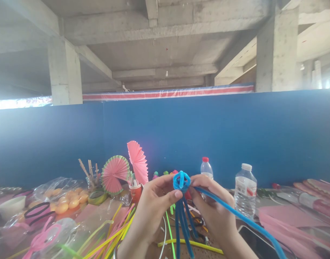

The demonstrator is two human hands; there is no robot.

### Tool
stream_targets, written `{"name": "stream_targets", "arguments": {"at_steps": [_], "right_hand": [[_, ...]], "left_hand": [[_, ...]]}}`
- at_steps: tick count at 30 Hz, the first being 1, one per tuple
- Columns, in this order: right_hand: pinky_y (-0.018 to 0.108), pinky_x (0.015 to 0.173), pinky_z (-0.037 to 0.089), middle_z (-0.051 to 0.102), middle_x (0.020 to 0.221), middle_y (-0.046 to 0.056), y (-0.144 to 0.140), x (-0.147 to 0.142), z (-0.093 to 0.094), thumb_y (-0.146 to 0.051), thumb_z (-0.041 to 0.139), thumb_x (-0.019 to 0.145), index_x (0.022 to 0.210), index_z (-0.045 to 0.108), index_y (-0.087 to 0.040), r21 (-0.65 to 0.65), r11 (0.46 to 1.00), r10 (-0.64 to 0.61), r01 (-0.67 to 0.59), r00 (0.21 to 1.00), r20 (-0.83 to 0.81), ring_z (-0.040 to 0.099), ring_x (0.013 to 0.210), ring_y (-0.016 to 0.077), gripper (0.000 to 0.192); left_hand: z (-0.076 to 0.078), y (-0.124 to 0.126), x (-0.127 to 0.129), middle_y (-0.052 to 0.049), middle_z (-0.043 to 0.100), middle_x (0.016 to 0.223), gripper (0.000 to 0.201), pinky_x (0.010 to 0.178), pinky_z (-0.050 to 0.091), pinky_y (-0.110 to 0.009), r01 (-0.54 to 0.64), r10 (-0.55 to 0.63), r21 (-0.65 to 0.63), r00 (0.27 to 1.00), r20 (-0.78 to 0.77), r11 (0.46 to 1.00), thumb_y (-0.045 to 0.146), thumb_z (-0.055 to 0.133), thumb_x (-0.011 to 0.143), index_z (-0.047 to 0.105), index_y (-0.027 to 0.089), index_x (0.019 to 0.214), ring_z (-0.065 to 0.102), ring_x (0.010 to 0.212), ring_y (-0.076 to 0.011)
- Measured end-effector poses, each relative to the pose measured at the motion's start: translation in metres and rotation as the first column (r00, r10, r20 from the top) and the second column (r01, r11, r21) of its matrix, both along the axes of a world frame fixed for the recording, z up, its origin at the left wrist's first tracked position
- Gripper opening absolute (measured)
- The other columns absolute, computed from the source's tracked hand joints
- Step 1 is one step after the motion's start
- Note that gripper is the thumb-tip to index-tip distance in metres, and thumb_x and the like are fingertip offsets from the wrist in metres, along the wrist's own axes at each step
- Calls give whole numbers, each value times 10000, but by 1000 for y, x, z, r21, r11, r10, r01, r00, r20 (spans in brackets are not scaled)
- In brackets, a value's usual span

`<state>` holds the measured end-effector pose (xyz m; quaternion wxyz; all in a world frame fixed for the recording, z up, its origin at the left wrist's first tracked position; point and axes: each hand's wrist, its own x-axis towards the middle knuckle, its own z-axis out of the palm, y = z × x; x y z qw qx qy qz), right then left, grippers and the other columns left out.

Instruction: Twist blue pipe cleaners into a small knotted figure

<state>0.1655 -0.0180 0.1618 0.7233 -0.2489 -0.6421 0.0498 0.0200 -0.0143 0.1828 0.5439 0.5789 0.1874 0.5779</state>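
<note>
Both hands pinch a knotted loop of fuzzy blue pipe cleaner (181,181) held up between them — the left hand (151,212) by thumb and finger, the right hand (213,208) closed on the long stem trailing to its right. A loosened pinch could let the springy wire uncoil.

No readable text, brand, number or sign anywhere. Clear bottle (245,190), near table's far edge: white label with red patch, print too blurred to read. Smaller red-capped bottle (206,168) beside it: label illegible. Red-white-blue striped band (167,94) atop blue partition: stripes only, no lettering. Red cup (136,192): no legible marking.
</note>
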Motion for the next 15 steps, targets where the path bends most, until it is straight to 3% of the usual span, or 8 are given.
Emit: {"name": "stream_targets", "arguments": {"at_steps": [2,5,8,12,15], "right_hand": [[211,553,486,660,754,-23,-1,1,1,-69,588,798,762,603,-236,-2,999,-48,48,998,46,592,617,133,172],[208,511,461,643,703,-28,-3,2,2,-58,571,768,725,611,-226,-38,997,-66,71,992,109,571,579,131,178],[207,513,463,644,690,-31,-2,3,2,-55,581,749,719,613,-226,-87,995,-32,43,992,118,575,584,134,177],[213,551,494,668,712,-25,0,3,1,-70,595,757,736,624,-228,-147,989,10,6,994,108,607,621,143,163],[224,551,488,666,703,-21,0,0,2,-57,576,749,727,617,-225,-110,994,-3,19,988,152,604,610,142,174]], "left_hand": [[-1,1,-3,-70,748,928,196,817,496,-278,21,-21,-16,1000,-9,1000,271,702,788,752,190,958,652,941,-199],[1,3,-9,-67,750,859,199,741,520,-265,48,-49,-49,998,-26,998,306,627,850,756,180,935,665,802,-163],[4,3,-14,-43,743,773,139,680,525,-224,18,-25,-100,997,-77,995,272,715,778,757,175,867,657,704,-127],[8,3,-19,-53,741,766,166,661,540,-253,13,-30,-113,987,-155,994,250,779,698,752,169,839,668,710,-158],[10,3,-19,-55,731,728,205,632,535,-258,-24,3,-98,978,-209,995,224,794,666,746,153,851,658,667,-155]]}}
